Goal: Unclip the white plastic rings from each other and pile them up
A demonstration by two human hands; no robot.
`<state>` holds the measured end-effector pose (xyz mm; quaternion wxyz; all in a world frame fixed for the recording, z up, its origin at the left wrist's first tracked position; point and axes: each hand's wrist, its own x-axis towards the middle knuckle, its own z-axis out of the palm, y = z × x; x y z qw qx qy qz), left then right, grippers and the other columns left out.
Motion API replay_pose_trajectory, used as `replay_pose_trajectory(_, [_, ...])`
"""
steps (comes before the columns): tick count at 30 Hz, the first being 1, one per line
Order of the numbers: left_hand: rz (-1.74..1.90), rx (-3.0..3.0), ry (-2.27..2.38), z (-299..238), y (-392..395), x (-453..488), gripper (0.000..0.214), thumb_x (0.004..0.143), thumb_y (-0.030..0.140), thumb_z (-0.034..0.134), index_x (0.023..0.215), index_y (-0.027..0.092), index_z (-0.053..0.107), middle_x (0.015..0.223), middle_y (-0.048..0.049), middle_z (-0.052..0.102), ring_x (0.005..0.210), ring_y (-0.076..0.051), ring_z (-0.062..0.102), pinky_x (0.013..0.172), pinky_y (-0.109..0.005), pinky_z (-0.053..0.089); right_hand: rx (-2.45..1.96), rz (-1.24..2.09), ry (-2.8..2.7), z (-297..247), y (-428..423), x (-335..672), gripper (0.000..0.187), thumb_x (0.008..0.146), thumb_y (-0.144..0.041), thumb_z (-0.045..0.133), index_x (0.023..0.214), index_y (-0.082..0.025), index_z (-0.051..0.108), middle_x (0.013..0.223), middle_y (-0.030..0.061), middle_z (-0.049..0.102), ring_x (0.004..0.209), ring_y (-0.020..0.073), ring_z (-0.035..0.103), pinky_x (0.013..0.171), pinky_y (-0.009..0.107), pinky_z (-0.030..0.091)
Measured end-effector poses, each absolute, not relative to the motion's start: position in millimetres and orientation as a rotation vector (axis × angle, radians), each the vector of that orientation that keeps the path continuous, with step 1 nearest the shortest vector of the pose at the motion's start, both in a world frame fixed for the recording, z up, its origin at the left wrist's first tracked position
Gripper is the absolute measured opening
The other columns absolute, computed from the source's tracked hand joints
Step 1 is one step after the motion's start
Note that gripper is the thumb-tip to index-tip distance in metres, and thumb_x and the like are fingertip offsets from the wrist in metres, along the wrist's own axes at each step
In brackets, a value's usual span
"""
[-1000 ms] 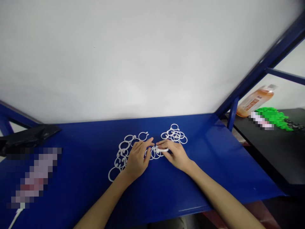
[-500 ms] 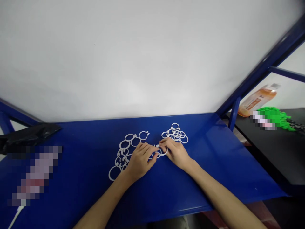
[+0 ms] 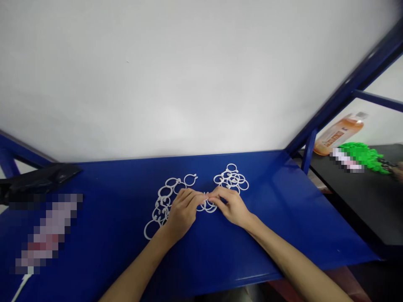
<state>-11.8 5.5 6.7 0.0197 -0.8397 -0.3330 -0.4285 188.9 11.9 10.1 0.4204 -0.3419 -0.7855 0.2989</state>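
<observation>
Hands (image 3: 231,206) closer together now, pinching white rings (image 3: 210,212).

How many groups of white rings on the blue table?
3: the left group beside the left hand, the middle group near both hands' fingertips, and the right group just beyond the right hand. More rings may be hidden under the hands.

A pale wall (image 3: 189,84) rises behind the blue surface (image 3: 299,209); a blue bar (image 3: 346,82) slants up near a black surface (image 3: 362,201).
</observation>
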Motion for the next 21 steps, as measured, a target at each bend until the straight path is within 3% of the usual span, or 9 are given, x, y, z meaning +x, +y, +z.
replay_pose_trajectory(7, [-1.411, -2.586, -0.996, 5.8, 0.1, -6.3, 0.025, 0.095, 0.002, 0.046, 0.099, 0.022, 0.061, 0.078, 0.0007, 0.07, 0.076, -0.016, 0.061, 0.072, -0.032, 0.046, -0.723, 0.681, -2.102, 16.1, 4.6, 192.8, 0.019, 0.102, -0.02, 0.047, 0.104, -0.022, 0.066, 0.092, 0.0057, 0.069, 0.083, 0.0161, 0.066, 0.074, 0.029, 0.056])
replay_pose_trajectory(10, [-1.335, -2.555, -1.137, 7.0, 1.5, -5.7, 0.014, 0.097, 0.012, 0.05, 0.101, 0.021, 0.061, 0.084, -0.0015, 0.071, 0.079, -0.017, 0.063, 0.076, -0.034, 0.047, -0.751, 0.561, -2.102, 19.2, 10.3, 196.4, 0.02, 0.101, -0.02, 0.048, 0.108, -0.023, 0.066, 0.098, 0.0063, 0.071, 0.089, 0.0179, 0.067, 0.079, 0.032, 0.056])
replay_pose_trajectory(13, [-1.169, -2.598, -1.279, 7.3, 2.8, -4.4, 0.011, 0.096, 0.027, 0.058, 0.104, 0.02, 0.062, 0.095, -0.0051, 0.071, 0.091, -0.022, 0.063, 0.084, -0.039, 0.048, -0.958, 0.373, -2.003, 18.5, 29.1, 211.6, 0.02, 0.1, -0.023, 0.05, 0.108, -0.024, 0.068, 0.104, 0.0075, 0.072, 0.095, 0.0204, 0.067, 0.086, 0.036, 0.055])
replay_pose_trajectory(16, [-0.997, -2.732, -1.253, 4.3, 0.9, 0.0, 0.019, 0.092, 0.033, 0.063, 0.106, 0.02, 0.064, 0.104, -0.0072, 0.068, 0.098, -0.025, 0.061, 0.089, -0.043, 0.048, -1.314, 0.235, -1.767, 10.6, 55.4, 239.4, 0.024, 0.098, -0.028, 0.05, 0.103, -0.02, 0.072, 0.099, 0.0102, 0.07, 0.088, 0.0226, 0.067, 0.08, 0.038, 0.055])
replay_pose_trajectory(21, [-0.75, -2.803, -1.164, -3.3, -3.5, 6.9, 0.009, 0.091, 0.024, 0.063, 0.1, 0.021, 0.065, 0.106, -0.0077, 0.066, 0.104, -0.026, 0.057, 0.09, -0.045, 0.048, -1.684, 0.36, -1.592, -9.3, 83.0, 278.5, 0.028, 0.086, -0.035, 0.056, 0.099, -0.017, 0.072, 0.085, 0.0073, 0.073, 0.074, 0.0211, 0.067, 0.073, 0.035, 0.053])
